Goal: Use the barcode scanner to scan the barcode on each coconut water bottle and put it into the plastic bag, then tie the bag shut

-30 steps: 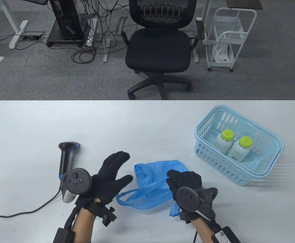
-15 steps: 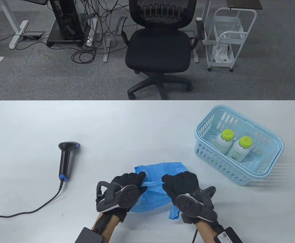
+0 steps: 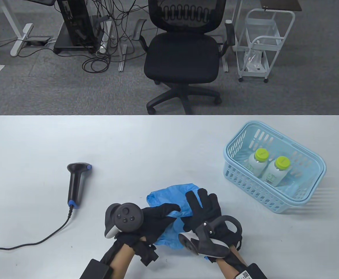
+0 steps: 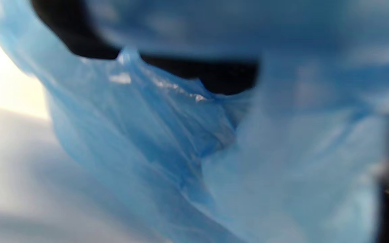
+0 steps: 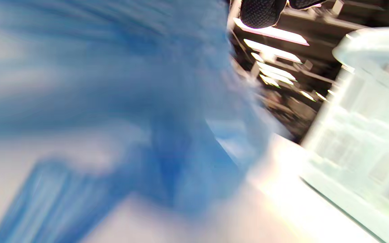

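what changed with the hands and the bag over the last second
The left hand swung in from beside the black barcode scanner and took hold of the crumpled blue plastic bag. The right hand, which gripped the bag before, now has its fingers spread against it. The bag bunched up and shifted slightly left. The scanner, the light blue basket and the two green-capped bottles stayed put.
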